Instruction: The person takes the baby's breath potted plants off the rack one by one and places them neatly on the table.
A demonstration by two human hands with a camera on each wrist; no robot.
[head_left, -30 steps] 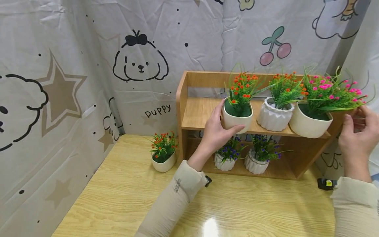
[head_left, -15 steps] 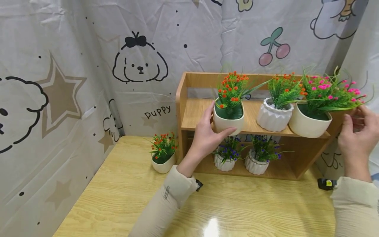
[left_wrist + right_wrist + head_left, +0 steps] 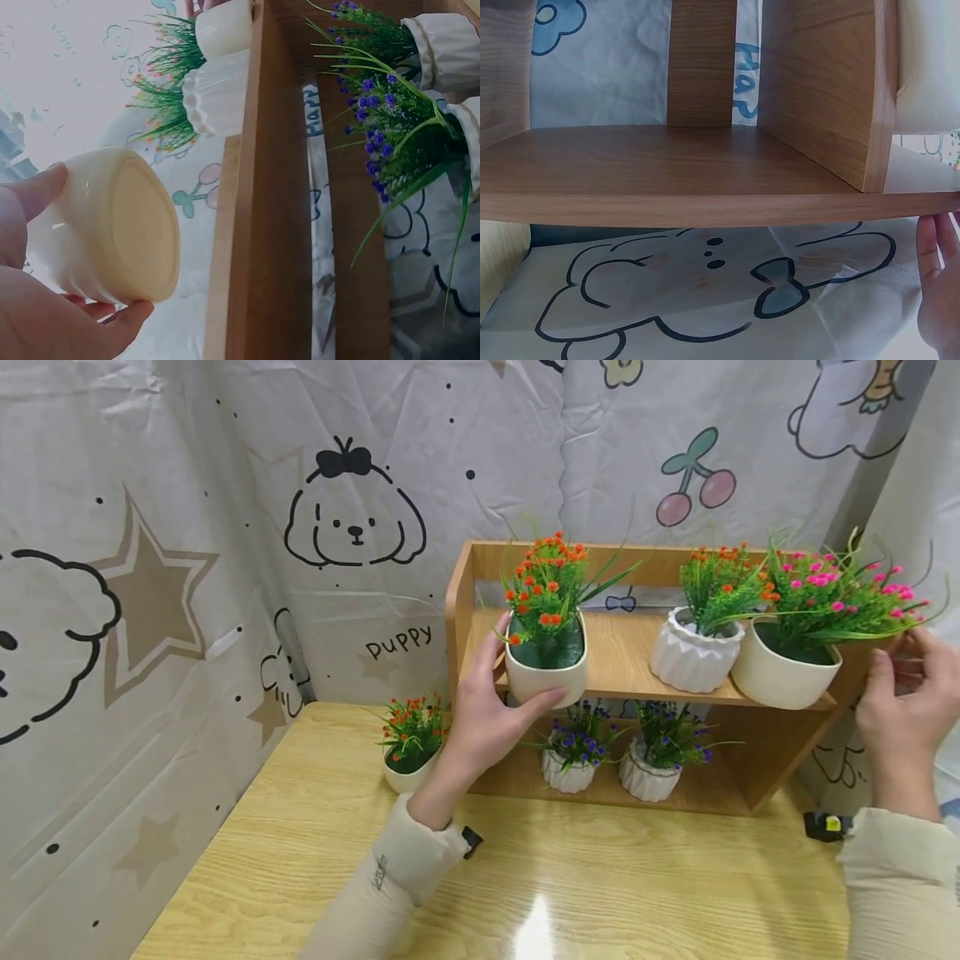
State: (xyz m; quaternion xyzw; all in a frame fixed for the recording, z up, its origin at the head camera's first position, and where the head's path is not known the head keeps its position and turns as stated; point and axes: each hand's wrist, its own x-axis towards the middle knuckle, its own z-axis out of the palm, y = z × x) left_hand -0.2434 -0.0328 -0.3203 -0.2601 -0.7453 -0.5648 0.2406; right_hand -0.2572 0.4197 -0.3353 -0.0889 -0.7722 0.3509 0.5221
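Observation:
My left hand (image 3: 483,718) grips a cream flowerpot (image 3: 551,681) of orange artificial flowers by its sides, thumb in front. In the left wrist view the pot's bare base (image 3: 146,232) shows, tilted and apart from the wooden shelf (image 3: 234,247). To its right on the upper board stand a white fluted pot (image 3: 693,652) with orange flowers and a cream pot (image 3: 787,668) with pink flowers. My right hand (image 3: 907,710) is at the shelf's right end, beside the pink flowers. In the right wrist view its fingers (image 3: 928,244) lie against the side panel (image 3: 705,206).
Two white fluted pots with purple flowers, a left one (image 3: 568,768) and a right one (image 3: 651,772), stand on the lower level. Another cream pot (image 3: 411,768) with orange flowers sits on the table (image 3: 600,885), left of the shelf. A printed curtain (image 3: 375,610) hangs behind.
My left hand has carried the cream pot of orange flowers leftward along the front of the upper board, away from the white fluted pot. My right hand has stayed in place.

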